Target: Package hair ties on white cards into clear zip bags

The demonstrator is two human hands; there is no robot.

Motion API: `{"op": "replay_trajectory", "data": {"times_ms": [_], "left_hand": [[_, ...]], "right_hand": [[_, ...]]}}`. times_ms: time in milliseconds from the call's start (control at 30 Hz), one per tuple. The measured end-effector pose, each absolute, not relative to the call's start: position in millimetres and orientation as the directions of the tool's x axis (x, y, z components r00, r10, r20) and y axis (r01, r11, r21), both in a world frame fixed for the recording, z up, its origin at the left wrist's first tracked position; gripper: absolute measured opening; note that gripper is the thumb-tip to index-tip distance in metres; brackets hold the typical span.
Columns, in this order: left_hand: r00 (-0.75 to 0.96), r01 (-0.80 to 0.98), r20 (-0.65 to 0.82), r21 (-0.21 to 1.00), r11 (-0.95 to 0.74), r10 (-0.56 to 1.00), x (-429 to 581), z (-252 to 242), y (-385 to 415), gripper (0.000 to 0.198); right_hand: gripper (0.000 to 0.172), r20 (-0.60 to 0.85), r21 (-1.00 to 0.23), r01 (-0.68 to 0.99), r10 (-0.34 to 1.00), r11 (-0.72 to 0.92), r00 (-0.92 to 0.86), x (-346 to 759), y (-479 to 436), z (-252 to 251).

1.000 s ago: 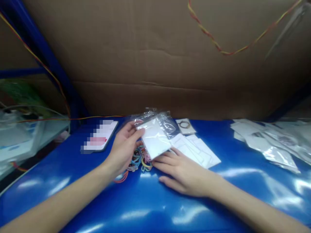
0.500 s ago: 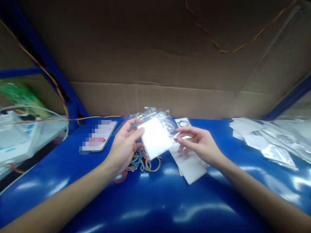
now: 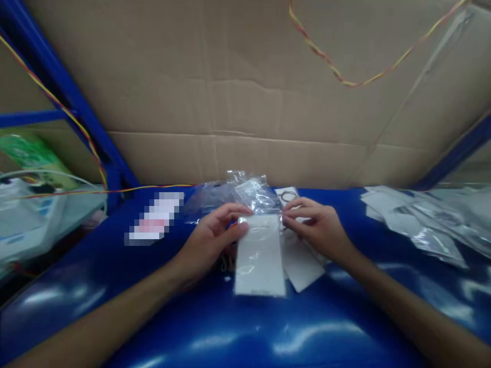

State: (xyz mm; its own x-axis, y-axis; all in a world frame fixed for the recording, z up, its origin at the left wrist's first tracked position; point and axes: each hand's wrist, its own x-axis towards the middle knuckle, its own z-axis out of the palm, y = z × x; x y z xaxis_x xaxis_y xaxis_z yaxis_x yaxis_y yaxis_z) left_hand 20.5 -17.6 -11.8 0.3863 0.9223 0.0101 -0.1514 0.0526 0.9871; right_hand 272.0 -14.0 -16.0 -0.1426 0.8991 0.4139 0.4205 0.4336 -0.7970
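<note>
A clear plastic bag with a white card inside (image 3: 261, 260) hangs upright between my hands over the blue table. My left hand (image 3: 215, 240) pinches its upper left edge between thumb and fingers. At the upper right corner, the fingertips of my right hand (image 3: 316, 225) are closed on the bag's edge. Behind it lie more clear plastic bags (image 3: 218, 197). White cards (image 3: 303, 263) rest on the table under my right hand, with a ring (image 3: 287, 196) at their far end. The bag and my left hand mostly hide the coloured bands.
Several bagged white cards (image 3: 422, 225) are piled on the right of the blue table (image 3: 245, 337). A phone-like flat object (image 3: 155, 220), partly blurred out, lies on the left. Cardboard (image 3: 245, 102) walls the back; a red-yellow twisted wire (image 3: 345, 82) hangs across it. Blue posts (image 3: 88, 117) stand at the sides.
The bagged card has turned from tilted to upright and come lower and nearer. My right hand, apart from it before, now grips its upper right corner.
</note>
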Motion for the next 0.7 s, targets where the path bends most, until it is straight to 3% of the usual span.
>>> {"op": "replay_trajectory", "data": {"times_ms": [233, 467, 700], "left_hand": [[0.477, -0.105, -0.011, 0.992, 0.07, 0.879, 19.2, -9.0, -18.2, 0.027], [0.466, -0.153, -0.039, 0.98, 0.124, 0.884, 22.2, -9.2, -19.3, 0.032], [0.458, -0.132, -0.067, 0.981, 0.142, 0.887, 20.8, -11.4, -18.0, 0.033]], "right_hand": [[0.041, 0.157, -0.941, 0.283, 0.98, 0.186, -0.122, 266.2, -13.0, -16.8], [0.03, -0.138, -0.99, 0.019, 0.972, -0.137, -0.193, 265.2, -11.4, -13.3], [0.018, -0.149, -0.954, -0.214, 0.953, -0.208, -0.263, 266.0, -9.4, -10.7]]}}
